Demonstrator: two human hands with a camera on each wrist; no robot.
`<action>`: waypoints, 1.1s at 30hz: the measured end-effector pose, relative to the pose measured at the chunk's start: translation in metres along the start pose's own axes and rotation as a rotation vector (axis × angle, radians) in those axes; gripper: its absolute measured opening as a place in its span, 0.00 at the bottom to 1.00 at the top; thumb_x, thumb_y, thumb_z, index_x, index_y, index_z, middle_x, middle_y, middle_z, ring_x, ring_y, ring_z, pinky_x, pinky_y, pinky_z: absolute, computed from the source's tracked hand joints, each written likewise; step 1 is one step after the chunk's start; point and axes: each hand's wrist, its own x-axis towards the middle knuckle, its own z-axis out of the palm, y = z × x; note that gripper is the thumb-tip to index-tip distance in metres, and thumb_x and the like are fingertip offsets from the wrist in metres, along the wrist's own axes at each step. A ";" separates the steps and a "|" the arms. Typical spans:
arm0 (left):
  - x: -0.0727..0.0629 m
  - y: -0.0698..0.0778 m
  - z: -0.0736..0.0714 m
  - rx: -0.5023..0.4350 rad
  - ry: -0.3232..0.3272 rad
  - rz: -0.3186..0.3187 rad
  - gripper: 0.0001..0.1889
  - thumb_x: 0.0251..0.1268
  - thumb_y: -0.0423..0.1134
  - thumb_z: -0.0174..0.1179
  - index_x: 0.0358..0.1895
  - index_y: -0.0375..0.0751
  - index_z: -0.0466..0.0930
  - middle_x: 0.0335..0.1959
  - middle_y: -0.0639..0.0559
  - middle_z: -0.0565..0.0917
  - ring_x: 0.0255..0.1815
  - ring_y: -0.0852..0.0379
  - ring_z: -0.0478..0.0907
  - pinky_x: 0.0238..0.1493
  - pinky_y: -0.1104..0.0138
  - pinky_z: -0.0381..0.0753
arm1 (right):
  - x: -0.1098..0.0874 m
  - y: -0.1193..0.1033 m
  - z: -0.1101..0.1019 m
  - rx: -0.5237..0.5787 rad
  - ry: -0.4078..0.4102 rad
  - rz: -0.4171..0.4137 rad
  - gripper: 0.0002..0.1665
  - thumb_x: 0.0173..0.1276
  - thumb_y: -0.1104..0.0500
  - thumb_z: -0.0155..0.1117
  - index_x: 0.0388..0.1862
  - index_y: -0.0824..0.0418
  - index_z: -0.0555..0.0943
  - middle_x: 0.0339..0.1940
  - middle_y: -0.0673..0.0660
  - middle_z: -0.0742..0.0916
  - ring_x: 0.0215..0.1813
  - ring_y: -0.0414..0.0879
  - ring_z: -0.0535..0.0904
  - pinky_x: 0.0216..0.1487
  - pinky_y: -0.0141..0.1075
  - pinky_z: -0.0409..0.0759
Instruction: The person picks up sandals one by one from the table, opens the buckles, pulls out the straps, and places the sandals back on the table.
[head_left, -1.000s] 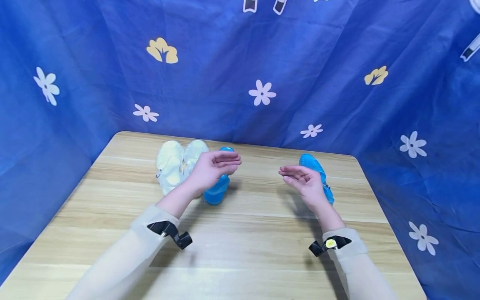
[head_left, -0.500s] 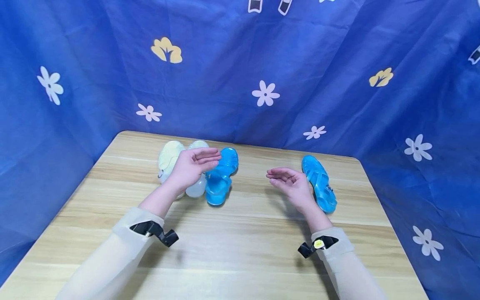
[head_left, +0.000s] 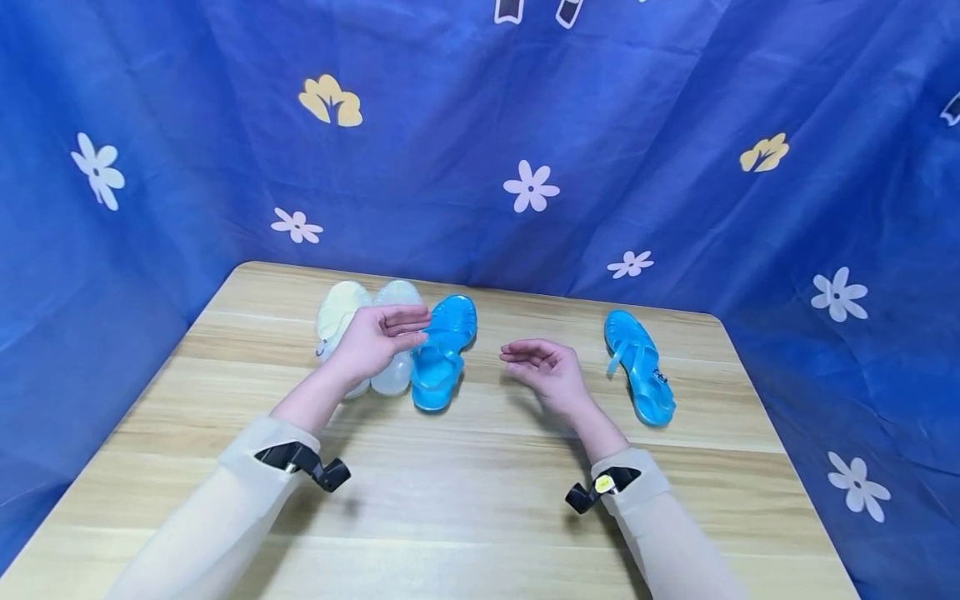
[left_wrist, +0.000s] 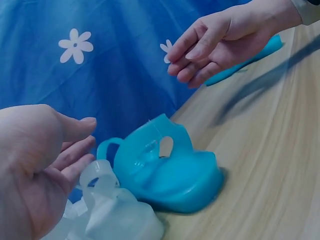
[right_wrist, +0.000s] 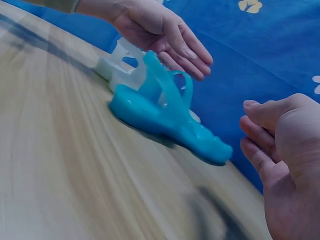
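My left hand (head_left: 381,340) hovers over the pair of whitish translucent sandals, its fingers extended to the right and holding nothing. It partly covers the left white sandal (head_left: 343,304) and the right white sandal (head_left: 392,379). Directly beside them stands a blue jelly sandal (head_left: 437,383), toe toward the back curtain. My right hand (head_left: 551,373) is above the table between the two blue sandals, fingers relaxed, palm turned inward, with nothing in it. Farther right lies the other blue sandal (head_left: 641,367), slightly angled, with a loose strap sticking out to its left.
The wooden table (head_left: 450,517) has rounded back corners. A blue curtain (head_left: 420,167) with white flowers and yellow shapes hangs behind it and along both sides. A black wrist camera mount (head_left: 303,462) sits on the left sleeve, another mount (head_left: 603,487) on the right.
My left hand has moved left, from over the near blue sandal to over the white pair. My right hand has also shifted left, off the right blue sandal, which now shows fully.
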 end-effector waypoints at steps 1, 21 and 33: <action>0.000 -0.001 0.000 0.006 -0.007 -0.001 0.24 0.72 0.29 0.69 0.69 0.30 0.78 0.66 0.33 0.81 0.67 0.38 0.79 0.58 0.69 0.83 | 0.001 0.002 0.003 0.006 -0.003 0.007 0.20 0.66 0.82 0.67 0.57 0.83 0.79 0.53 0.77 0.86 0.55 0.52 0.88 0.58 0.42 0.86; -0.009 -0.009 0.003 0.315 0.037 0.031 0.16 0.70 0.30 0.71 0.59 0.33 0.87 0.57 0.42 0.88 0.56 0.43 0.87 0.58 0.52 0.86 | 0.012 0.035 0.060 -0.022 -0.055 0.099 0.33 0.59 0.82 0.74 0.65 0.78 0.78 0.63 0.72 0.83 0.66 0.63 0.80 0.69 0.52 0.77; -0.012 0.002 0.013 0.341 0.056 0.124 0.15 0.70 0.28 0.70 0.57 0.31 0.88 0.51 0.41 0.90 0.52 0.47 0.89 0.52 0.55 0.88 | 0.005 0.039 0.059 -0.028 -0.043 0.086 0.31 0.60 0.82 0.74 0.64 0.78 0.78 0.62 0.71 0.84 0.62 0.59 0.83 0.66 0.48 0.81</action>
